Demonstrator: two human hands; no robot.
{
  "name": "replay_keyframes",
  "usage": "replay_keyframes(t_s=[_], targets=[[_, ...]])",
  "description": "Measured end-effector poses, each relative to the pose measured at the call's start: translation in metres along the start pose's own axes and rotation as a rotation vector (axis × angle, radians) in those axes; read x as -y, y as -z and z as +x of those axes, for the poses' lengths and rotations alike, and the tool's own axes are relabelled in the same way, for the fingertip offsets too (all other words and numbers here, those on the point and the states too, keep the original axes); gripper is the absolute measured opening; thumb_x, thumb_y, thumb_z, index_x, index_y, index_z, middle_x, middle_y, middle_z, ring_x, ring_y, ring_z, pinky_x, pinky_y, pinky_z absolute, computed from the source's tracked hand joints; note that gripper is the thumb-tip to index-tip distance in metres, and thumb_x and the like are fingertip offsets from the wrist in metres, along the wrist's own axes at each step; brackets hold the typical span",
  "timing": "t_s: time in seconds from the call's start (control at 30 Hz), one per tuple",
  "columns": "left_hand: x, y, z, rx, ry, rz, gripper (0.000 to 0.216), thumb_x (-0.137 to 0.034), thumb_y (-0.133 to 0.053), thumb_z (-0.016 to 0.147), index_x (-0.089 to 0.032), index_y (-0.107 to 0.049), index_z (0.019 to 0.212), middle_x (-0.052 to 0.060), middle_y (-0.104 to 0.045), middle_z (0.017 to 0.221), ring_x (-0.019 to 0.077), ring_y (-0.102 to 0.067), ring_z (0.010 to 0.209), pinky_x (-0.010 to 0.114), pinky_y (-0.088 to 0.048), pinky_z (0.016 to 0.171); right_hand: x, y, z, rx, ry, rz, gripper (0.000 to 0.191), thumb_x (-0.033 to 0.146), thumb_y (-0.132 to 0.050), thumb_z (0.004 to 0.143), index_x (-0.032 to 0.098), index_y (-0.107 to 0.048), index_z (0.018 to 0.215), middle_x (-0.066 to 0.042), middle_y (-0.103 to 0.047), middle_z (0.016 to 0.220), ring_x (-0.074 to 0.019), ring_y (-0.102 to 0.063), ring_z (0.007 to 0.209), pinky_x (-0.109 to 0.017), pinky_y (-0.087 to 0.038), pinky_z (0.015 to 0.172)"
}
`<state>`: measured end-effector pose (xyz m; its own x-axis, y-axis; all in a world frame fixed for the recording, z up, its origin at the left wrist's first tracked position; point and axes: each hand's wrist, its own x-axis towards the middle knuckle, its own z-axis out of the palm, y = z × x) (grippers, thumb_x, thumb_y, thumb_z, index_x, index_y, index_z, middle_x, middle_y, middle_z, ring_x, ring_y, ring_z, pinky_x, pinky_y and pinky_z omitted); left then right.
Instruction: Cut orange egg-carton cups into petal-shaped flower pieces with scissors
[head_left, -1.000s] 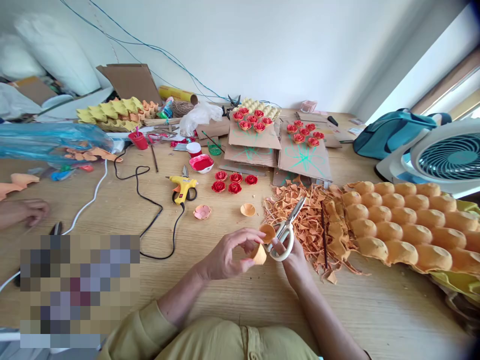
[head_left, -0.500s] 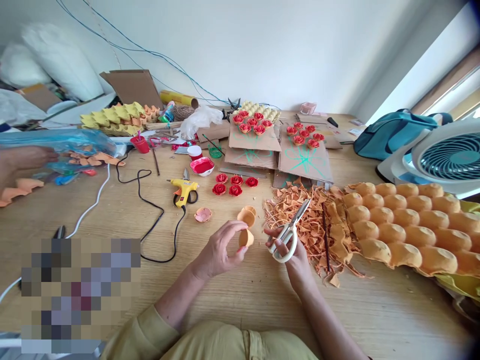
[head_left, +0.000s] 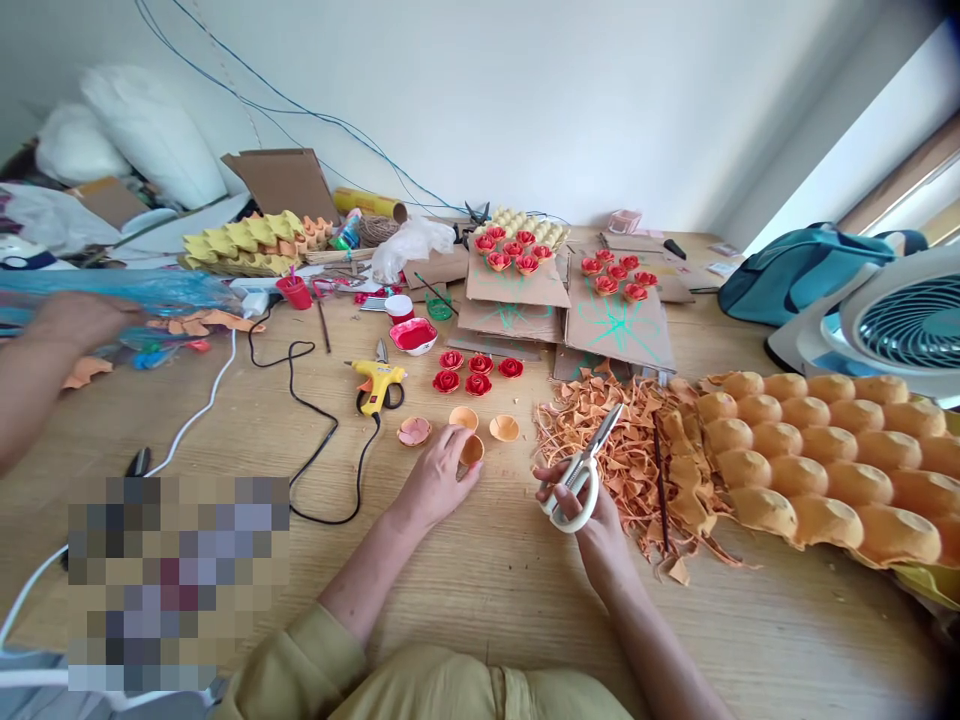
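My left hand (head_left: 439,478) rests low on the wooden table (head_left: 487,580), fingers curled round a small orange egg-carton cup (head_left: 472,450). Two more orange cups (head_left: 463,417) (head_left: 504,428) lie just beyond it, and a pinkish cup (head_left: 414,431) lies to their left. My right hand (head_left: 581,505) grips white-handled scissors (head_left: 582,469), blades closed and pointing up-right over a heap of orange carton scraps (head_left: 615,440). A large orange egg tray (head_left: 817,465) lies to the right.
Red paper roses (head_left: 477,372) and a yellow glue gun (head_left: 375,380) with a black cord lie behind the cups. Cardboard sheets with more roses (head_left: 525,280), a red paint bowl (head_left: 413,335) and a fan (head_left: 892,320) stand farther back. Another person's arm (head_left: 45,350) reaches in at left.
My left hand moved forward and down to the table, carrying one cup; a second cup now lies beside the first one. The right hand lowered the scissors slightly.
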<state>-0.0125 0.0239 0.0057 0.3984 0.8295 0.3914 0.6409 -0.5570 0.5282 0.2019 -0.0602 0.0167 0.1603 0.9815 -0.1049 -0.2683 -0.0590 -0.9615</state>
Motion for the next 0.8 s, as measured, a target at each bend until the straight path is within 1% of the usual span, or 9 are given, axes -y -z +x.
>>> replay_keyframes(t_s=[0.17, 0.3, 0.37, 0.43, 0.5, 0.57, 0.63, 0.7, 0.8], targets=[[0.005, -0.002, 0.003, -0.028, 0.008, -0.010, 0.037, -0.025, -0.057, 0.090, -0.020, -0.053, 0.126, 0.013, -0.059, 0.121, 0.0282, -0.058, 0.116, 0.045, -0.046, 0.101, 0.002, -0.001, -0.001, 0.002, 0.000, -0.021, 0.041, 0.052, -0.075, 0.079, 0.022, -0.056, 0.099, -0.008, -0.071, 0.101, -0.0200, -0.065, 0.078, -0.034, -0.053, 0.072], [0.004, 0.009, 0.004, -0.163, 0.009, 0.009, 0.037, -0.024, -0.054, 0.092, -0.021, -0.053, 0.129, 0.013, -0.059, 0.124, 0.0270, -0.055, 0.119, 0.045, -0.043, 0.104, 0.002, -0.001, -0.001, 0.003, 0.006, -0.023, 0.040, 0.052, -0.074, 0.079, 0.021, -0.056, 0.099, -0.009, -0.072, 0.100, -0.0209, -0.065, 0.079, -0.035, -0.052, 0.073], [0.001, 0.015, 0.005, -0.250, 0.033, -0.013, 0.034, -0.022, -0.054, 0.092, -0.022, -0.055, 0.126, 0.011, -0.062, 0.119, 0.0241, -0.059, 0.110, 0.043, -0.044, 0.101, 0.002, -0.001, -0.001, 0.008, 0.012, -0.014, 0.039, 0.050, -0.074, 0.080, 0.021, -0.056, 0.099, -0.009, -0.071, 0.099, -0.0202, -0.064, 0.078, -0.035, -0.052, 0.073], [-0.002, 0.019, 0.005, -0.303, 0.080, -0.099, 0.024, -0.023, -0.057, 0.091, -0.023, -0.063, 0.114, 0.008, -0.065, 0.106, 0.0201, -0.062, 0.094, 0.039, -0.047, 0.093, 0.002, -0.001, -0.001, 0.023, 0.021, -0.006, 0.038, 0.049, -0.074, 0.081, 0.021, -0.056, 0.101, -0.008, -0.070, 0.097, -0.0195, -0.064, 0.078, -0.034, -0.051, 0.073], [-0.008, 0.019, 0.005, -0.307, 0.154, -0.291, 0.012, -0.025, -0.062, 0.088, -0.021, -0.067, 0.097, 0.004, -0.066, 0.093, 0.0168, -0.061, 0.082, 0.033, -0.049, 0.082, 0.002, -0.002, -0.002, 0.052, 0.032, -0.006, 0.038, 0.048, -0.073, 0.082, 0.021, -0.055, 0.102, -0.006, -0.068, 0.093, -0.0187, -0.062, 0.076, -0.033, -0.050, 0.071], [-0.016, 0.016, 0.005, -0.276, 0.279, -0.616, 0.011, -0.029, -0.068, 0.084, -0.019, -0.067, 0.086, 0.002, -0.064, 0.082, 0.0137, -0.058, 0.073, 0.028, -0.049, 0.071, 0.003, -0.002, -0.003, 0.102, 0.039, -0.034, 0.038, 0.049, -0.072, 0.082, 0.021, -0.055, 0.102, -0.004, -0.066, 0.086, -0.0176, -0.060, 0.073, -0.030, -0.049, 0.068], [-0.024, 0.011, 0.005, -0.239, 0.458, -1.036, 0.017, -0.032, -0.073, 0.079, -0.017, -0.065, 0.085, -0.001, -0.061, 0.075, 0.0097, -0.054, 0.063, 0.023, -0.047, 0.062, 0.004, -0.002, -0.005, 0.161, 0.037, -0.086, 0.036, 0.050, -0.070, 0.083, 0.021, -0.056, 0.100, -0.001, -0.062, 0.079, -0.0165, -0.057, 0.069, -0.028, -0.047, 0.064], [-0.031, 0.006, 0.004, -0.199, 0.632, -1.419, 0.023, -0.030, -0.078, 0.074, -0.017, -0.063, 0.085, -0.002, -0.061, 0.073, 0.0082, -0.054, 0.062, 0.020, -0.046, 0.057, 0.004, -0.002, -0.006, 0.214, 0.023, -0.143, 0.036, 0.053, -0.068, 0.084, 0.021, -0.057, 0.097, 0.000, -0.059, 0.074, -0.0153, -0.054, 0.065, -0.027, -0.045, 0.060], [-0.037, 0.000, 0.002, -0.152, 0.822, -1.755, 0.024, -0.022, -0.080, 0.071, -0.015, -0.062, 0.085, 0.000, -0.063, 0.077, 0.0078, -0.058, 0.065, 0.018, -0.047, 0.056, 0.003, -0.002, -0.008, 0.287, -0.021, -0.194, 0.038, 0.057, -0.065, 0.084, 0.021, -0.057, 0.092, 0.002, -0.056, 0.067, -0.0140, -0.049, 0.059, -0.025, -0.040, 0.055]])
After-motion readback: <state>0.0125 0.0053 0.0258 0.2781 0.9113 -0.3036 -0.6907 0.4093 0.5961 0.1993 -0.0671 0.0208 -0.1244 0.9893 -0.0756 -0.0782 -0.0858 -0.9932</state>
